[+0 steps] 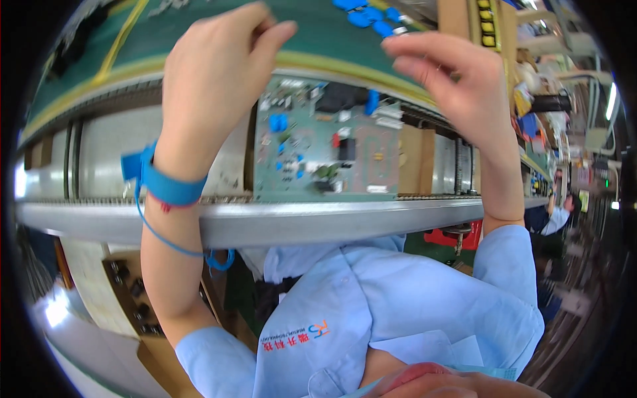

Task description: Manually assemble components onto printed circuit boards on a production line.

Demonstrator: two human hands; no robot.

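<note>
My left hand [215,73] is raised over the far rail, left of a green circuit board [375,159]. Its fingers curl away from view, the thumb sticks out, and whatever they may hold is hidden. A blue wrist strap [178,186] with a thin cord circles that wrist. My right hand [458,76] hovers beyond the board's far right corner, slightly blurred. Its fingers reach leftward with a small gap to the thumb, and nothing shows between them. Close by its fingertips lie several blue parts [361,16] on the green surface. Neither hand touches the board, which carries many small components.
A metal rail [298,220] runs along the board's near edge. Behind the far rail lies a green work surface [139,46] with yellow tape. A cardboard box [136,292] of dark parts sits low on the left. Another person [556,215] appears at far right.
</note>
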